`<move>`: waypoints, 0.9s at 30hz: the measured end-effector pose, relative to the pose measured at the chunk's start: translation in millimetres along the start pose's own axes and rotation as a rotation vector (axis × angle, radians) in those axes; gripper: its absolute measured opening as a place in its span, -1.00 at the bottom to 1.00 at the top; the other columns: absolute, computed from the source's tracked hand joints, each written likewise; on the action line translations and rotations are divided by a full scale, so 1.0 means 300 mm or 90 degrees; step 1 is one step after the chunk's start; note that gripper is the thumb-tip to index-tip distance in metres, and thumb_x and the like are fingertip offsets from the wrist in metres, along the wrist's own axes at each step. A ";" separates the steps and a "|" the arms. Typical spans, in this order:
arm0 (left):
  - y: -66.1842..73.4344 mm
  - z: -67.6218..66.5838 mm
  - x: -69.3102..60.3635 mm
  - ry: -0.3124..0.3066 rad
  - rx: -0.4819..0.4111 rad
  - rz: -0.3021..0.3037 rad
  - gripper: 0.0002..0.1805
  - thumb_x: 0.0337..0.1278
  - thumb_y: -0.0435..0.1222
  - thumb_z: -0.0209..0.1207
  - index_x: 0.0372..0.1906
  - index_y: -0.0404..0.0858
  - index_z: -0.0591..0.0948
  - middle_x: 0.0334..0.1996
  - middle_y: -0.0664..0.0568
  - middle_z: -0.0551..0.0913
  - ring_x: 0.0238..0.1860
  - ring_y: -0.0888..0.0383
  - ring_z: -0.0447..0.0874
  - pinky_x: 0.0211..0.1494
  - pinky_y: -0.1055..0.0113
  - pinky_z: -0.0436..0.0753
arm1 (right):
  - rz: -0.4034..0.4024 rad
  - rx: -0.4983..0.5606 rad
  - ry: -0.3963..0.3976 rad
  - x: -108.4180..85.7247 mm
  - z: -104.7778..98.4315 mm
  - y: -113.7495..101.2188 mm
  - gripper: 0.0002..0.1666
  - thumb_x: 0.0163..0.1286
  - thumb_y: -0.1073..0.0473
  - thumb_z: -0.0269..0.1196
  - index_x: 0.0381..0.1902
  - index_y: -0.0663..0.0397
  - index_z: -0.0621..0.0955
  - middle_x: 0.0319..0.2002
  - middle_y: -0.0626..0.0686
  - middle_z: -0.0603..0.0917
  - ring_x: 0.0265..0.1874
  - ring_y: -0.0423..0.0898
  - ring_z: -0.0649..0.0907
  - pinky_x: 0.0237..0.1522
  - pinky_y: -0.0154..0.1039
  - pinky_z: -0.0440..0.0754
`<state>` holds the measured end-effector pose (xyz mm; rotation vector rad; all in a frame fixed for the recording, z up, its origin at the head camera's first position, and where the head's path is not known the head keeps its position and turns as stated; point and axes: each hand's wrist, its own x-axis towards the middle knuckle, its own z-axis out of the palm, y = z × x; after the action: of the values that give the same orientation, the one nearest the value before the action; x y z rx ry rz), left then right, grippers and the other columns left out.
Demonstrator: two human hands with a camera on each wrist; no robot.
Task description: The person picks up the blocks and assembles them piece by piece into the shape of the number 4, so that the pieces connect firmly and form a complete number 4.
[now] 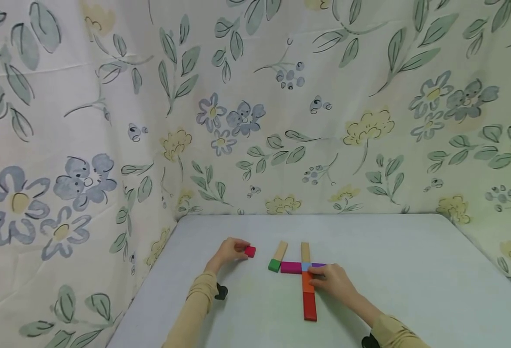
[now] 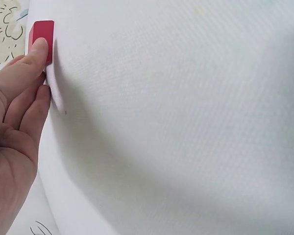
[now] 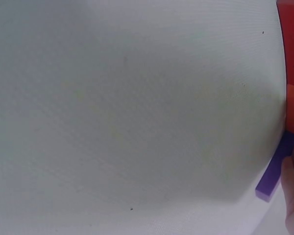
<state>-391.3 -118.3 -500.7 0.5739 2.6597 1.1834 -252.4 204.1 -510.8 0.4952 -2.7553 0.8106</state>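
My left hand (image 1: 231, 250) is out at the left side of the table. Thumb and fingers pinch a small red block (image 1: 250, 252), also seen in the left wrist view as a red block (image 2: 44, 30). My right hand (image 1: 335, 281) lies over a cross of coloured blocks, its fingertips at the light blue block (image 1: 306, 266) and the orange block (image 1: 308, 285). It partly covers the purple block (image 3: 273, 171); whether it grips any block is hidden. A magenta block (image 1: 291, 267), a tan block (image 1: 305, 251) and a red bar (image 1: 309, 307) complete the cross.
Just left of the cross, a green block (image 1: 274, 265) touches the near end of a slanted tan block (image 1: 281, 250). The white table (image 1: 246, 314) ends at a floral curtain (image 1: 277, 121) behind and on the left.
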 end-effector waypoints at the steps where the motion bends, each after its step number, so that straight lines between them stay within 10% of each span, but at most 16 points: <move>1: -0.001 0.002 -0.001 0.002 0.000 0.001 -0.57 -0.07 -0.49 0.34 0.02 -0.37 0.62 0.04 -0.23 0.64 0.10 -0.11 0.60 0.12 0.15 0.60 | 0.000 0.002 -0.001 -0.001 0.000 0.001 -0.60 0.05 0.13 0.43 -0.13 0.18 0.72 -0.17 0.16 0.75 -0.28 -0.17 0.65 -0.32 -0.39 0.56; 27: -0.001 0.021 -0.004 0.035 0.028 0.016 -0.63 -0.10 -0.48 0.35 -0.06 -0.34 0.66 -0.03 -0.21 0.67 0.04 -0.11 0.64 0.11 0.09 0.60 | -0.010 -0.004 0.002 -0.004 -0.006 -0.015 -0.61 0.06 0.18 0.42 -0.12 0.20 0.71 -0.18 0.14 0.76 -0.22 -0.06 0.71 -0.19 -0.17 0.67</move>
<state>-388.4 -114.9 -505.1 0.5916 2.7381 1.1665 -249.3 201.9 -507.7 0.5142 -2.7463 0.7976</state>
